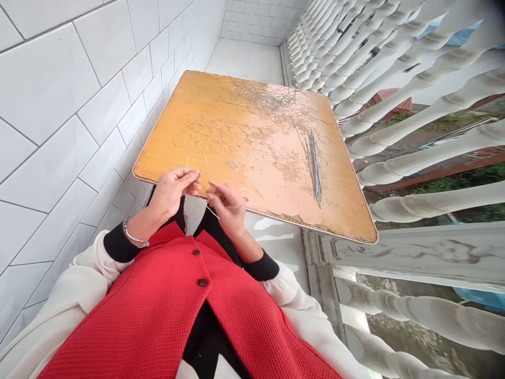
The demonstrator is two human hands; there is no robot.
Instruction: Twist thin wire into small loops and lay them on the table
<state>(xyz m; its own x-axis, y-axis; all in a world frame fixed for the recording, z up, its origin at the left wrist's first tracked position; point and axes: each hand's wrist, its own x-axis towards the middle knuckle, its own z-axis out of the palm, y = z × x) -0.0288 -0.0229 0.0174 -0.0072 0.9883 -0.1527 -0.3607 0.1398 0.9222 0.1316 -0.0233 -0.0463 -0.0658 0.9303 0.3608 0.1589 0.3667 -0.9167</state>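
Note:
My left hand [175, 190] is above the near edge of the table, thumb and fingers pinched together on a thin piece of wire [188, 164]. A curved bit of that wire rises past the fingertips. Close beside it, on the right, my right hand [229, 209] has its fingers curled, slightly blurred. A pale length of wire [212, 211] slants down by those fingers, which appear to grip it. Just beyond both hands, many small wire rings [216, 134] lie spread on the tabletop. A small heap of tiny bits [232, 165] sits nearer to me.
The wooden table [158, 152] has a worn, peeling surface. Tangled wire [276, 100] lies at its far side, and a bundle of straight wires [314, 168] on the right. A tiled wall [106, 84] runs along the left, a white balustrade [426, 152] along the right.

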